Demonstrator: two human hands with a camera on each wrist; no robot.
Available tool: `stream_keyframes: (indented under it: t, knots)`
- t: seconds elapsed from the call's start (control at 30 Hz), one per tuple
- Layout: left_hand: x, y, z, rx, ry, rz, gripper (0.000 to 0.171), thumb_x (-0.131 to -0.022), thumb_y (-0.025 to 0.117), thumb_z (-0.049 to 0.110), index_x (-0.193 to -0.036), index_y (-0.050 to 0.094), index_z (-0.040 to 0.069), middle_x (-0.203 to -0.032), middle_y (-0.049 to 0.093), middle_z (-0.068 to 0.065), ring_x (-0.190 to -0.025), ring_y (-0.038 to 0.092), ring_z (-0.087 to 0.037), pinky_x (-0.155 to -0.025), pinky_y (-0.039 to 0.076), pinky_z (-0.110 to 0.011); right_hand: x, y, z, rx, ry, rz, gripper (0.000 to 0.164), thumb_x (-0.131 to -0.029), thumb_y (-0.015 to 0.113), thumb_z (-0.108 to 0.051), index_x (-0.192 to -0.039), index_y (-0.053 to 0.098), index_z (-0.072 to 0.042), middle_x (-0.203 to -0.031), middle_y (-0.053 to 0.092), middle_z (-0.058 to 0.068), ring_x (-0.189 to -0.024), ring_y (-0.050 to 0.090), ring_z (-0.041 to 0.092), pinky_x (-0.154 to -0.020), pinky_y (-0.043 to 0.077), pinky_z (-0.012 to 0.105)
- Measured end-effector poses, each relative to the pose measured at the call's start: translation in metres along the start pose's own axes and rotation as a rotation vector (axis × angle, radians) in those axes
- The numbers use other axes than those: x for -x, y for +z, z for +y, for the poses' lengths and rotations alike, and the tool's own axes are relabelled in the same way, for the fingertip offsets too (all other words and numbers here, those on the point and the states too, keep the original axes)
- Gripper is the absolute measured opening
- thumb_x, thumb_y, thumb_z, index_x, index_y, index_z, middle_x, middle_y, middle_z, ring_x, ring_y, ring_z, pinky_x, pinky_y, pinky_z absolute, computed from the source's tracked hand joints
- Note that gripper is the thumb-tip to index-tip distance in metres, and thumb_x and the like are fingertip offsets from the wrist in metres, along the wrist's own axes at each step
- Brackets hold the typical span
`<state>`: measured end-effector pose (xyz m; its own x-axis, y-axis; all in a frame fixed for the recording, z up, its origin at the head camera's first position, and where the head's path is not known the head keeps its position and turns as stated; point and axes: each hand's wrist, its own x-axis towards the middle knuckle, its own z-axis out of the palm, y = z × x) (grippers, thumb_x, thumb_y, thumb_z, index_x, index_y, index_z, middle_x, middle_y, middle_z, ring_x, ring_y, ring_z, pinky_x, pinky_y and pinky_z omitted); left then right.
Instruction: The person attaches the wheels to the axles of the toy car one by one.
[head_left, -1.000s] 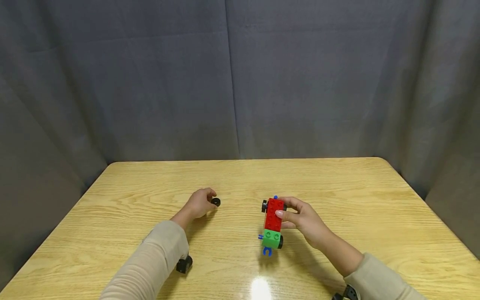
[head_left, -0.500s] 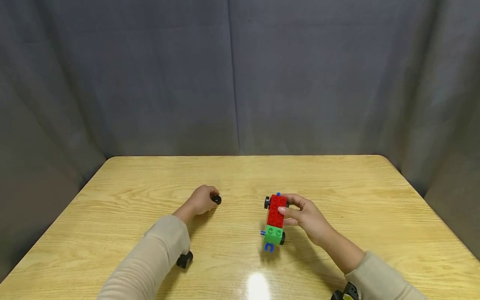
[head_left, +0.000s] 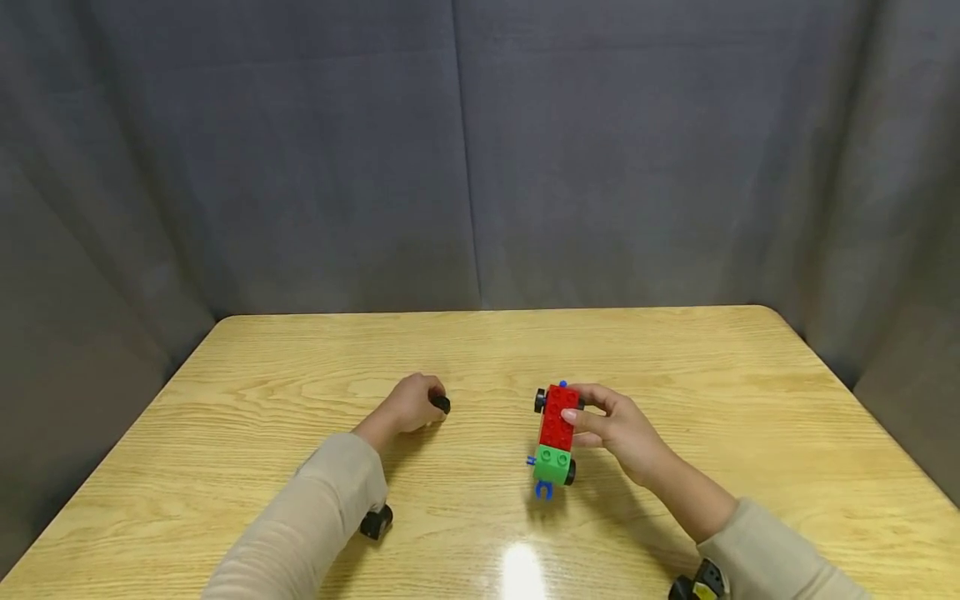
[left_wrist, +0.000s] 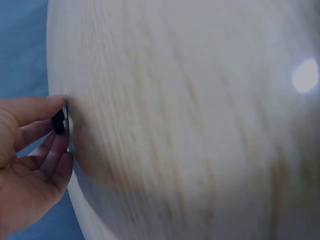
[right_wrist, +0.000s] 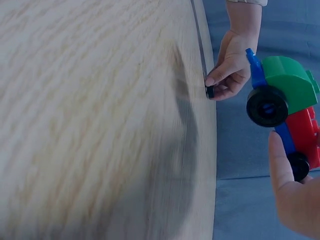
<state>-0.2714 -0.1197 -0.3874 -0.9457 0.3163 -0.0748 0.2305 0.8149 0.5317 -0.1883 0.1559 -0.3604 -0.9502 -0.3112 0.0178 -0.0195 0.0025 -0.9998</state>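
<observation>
My left hand [head_left: 408, 402] pinches a small black toy wheel [head_left: 441, 404] between thumb and fingers, low over the table. In the left wrist view the wheel [left_wrist: 59, 121] is partly covered by the fingertips. My right hand [head_left: 622, 433] grips a toy car [head_left: 557, 421] by its sides, thumb on top of the red brick. A green brick [head_left: 552, 464] forms the near end, with a blue hook [head_left: 543, 490] below it. Black wheels sit on the car; a bare blue axle end [head_left: 531, 460] juts out at its near left. The right wrist view shows the blue base [right_wrist: 285, 137].
The wooden table [head_left: 480, 358] reaches back to a grey curtain [head_left: 337, 167], which also hangs along both sides. Black wrist devices, one at the left sleeve [head_left: 377, 522] and one at the right sleeve [head_left: 697, 583], sit under the forearms.
My left fingers have closed further around the wheel, which now shows less of its flat face. The right hand and car have shifted slightly right and away in the head view.
</observation>
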Motion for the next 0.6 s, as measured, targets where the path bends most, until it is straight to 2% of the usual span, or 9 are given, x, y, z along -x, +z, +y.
stream_keyframes:
  t: [0.2,0.43,0.6]
  knots:
    - [0.006,0.000,0.003,0.028,-0.002,-0.028,0.024,-0.075,0.067,0.010,-0.097,0.058,0.005,-0.090,0.054,-0.004,-0.084,0.051,-0.019,-0.073,0.043,-0.033,0.001,-0.004,-0.002,0.002,-0.019,0.008,0.047,-0.086,0.053,-0.009,-0.123,0.033,0.013,-0.111,0.040,0.022,-0.081,0.059,0.019,-0.074,0.048,0.034]
    - [0.014,0.002,0.010,0.134,0.007,-0.045,0.024,-0.075,0.067,0.008,-0.097,0.057,0.005,-0.088,0.055,-0.002,-0.083,0.052,-0.017,-0.073,0.043,-0.032,0.000,-0.007,-0.003,-0.014,-0.030,0.009,0.048,-0.087,0.052,-0.010,-0.123,0.032,0.013,-0.108,0.040,0.021,-0.082,0.057,0.017,-0.074,0.047,0.034]
    - [0.018,0.005,0.017,0.201,0.040,-0.057,0.024,-0.075,0.066,0.008,-0.097,0.057,0.005,-0.087,0.054,-0.003,-0.082,0.052,-0.017,-0.071,0.043,-0.032,0.002,-0.008,-0.003,-0.020,-0.025,0.025,0.046,-0.087,0.052,-0.009,-0.122,0.032,0.013,-0.108,0.039,0.020,-0.083,0.057,0.018,-0.074,0.047,0.034]
